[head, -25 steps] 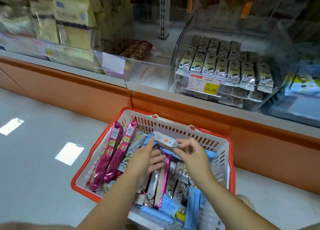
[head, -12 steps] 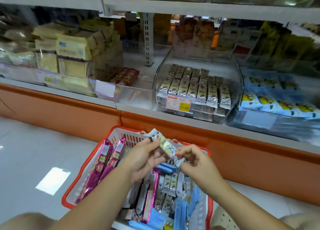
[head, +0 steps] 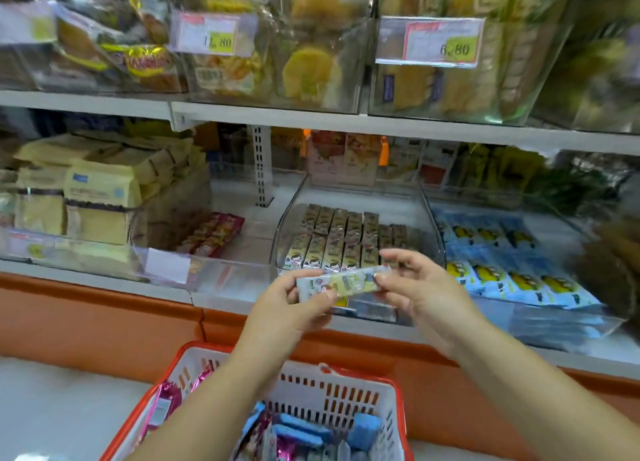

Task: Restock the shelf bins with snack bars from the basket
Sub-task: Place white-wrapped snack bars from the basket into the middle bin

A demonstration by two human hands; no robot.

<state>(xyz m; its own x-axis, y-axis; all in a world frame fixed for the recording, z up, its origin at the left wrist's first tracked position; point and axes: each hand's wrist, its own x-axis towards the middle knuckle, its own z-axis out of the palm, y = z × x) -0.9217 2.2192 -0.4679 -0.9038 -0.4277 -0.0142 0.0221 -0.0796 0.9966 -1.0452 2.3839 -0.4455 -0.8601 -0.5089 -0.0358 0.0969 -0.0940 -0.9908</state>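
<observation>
a pale snack bar [head: 341, 285] is held level in front of the clear shelf bin [head: 284, 242], above the red-rimmed basket [head: 346, 389]. its left end is clamped by the left grip [head: 291, 308], thumb over fingers. its right end is pinched by the right grip [head: 415, 289], the other fingers spread. matching bars [head: 341, 242] are stacked in rows in the bin. pink packs [head: 162, 405] and blue packs [head: 301, 426] are seen in the basket.

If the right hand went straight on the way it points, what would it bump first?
Probably the front wall of the clear bin, with the rows of brown bars just behind it. The right hand holds a bar and points that way; depth is unclear.
</observation>
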